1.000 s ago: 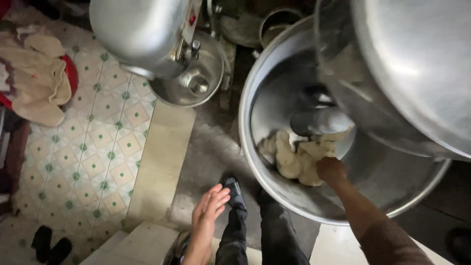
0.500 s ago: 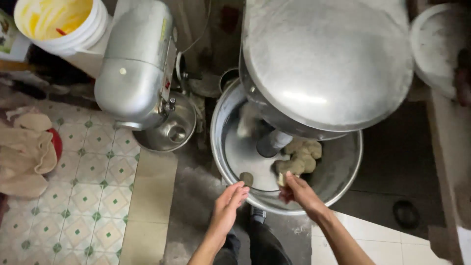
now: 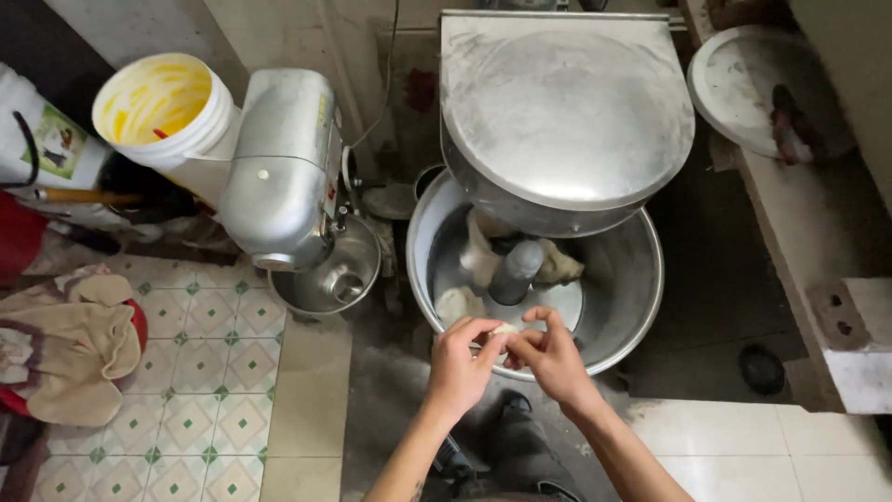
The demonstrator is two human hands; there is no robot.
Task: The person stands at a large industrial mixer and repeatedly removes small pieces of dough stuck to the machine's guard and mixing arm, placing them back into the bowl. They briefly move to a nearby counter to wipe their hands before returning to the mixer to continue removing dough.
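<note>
The left hand (image 3: 462, 364) and the right hand (image 3: 551, 356) are meeting fingertip to fingertip over the near rim of a large steel mixing bowl (image 3: 641, 297). Between them they are pinching a small pale piece of dough (image 3: 503, 332), the fingers of both hands curled narrowly around it. Just beyond the hands, inside the bowl, more lumps of dough (image 3: 462, 301) are lying against the wall and around the grey mixer hook (image 3: 516, 270) that is standing up in the middle. Farther beyond, the big mixer head (image 3: 564, 112), a broad metal dome, is hanging over the back half of the bowl. To the left of the hands a smaller stand mixer (image 3: 279, 167) is sitting with its own small steel bowl (image 3: 332, 279) under it, and behind that a white bucket (image 3: 167, 107) smeared yellow inside is standing. Far to the left, crumpled beige cloths (image 3: 70, 339) are lying on the tiled floor (image 3: 200, 372). Below the hands, the person's dark trousers (image 3: 516, 446) are showing. Far to the right, a dusty concrete ledge (image 3: 808, 223) is running away from the hands, carrying a round white basin (image 3: 743, 88).
</note>
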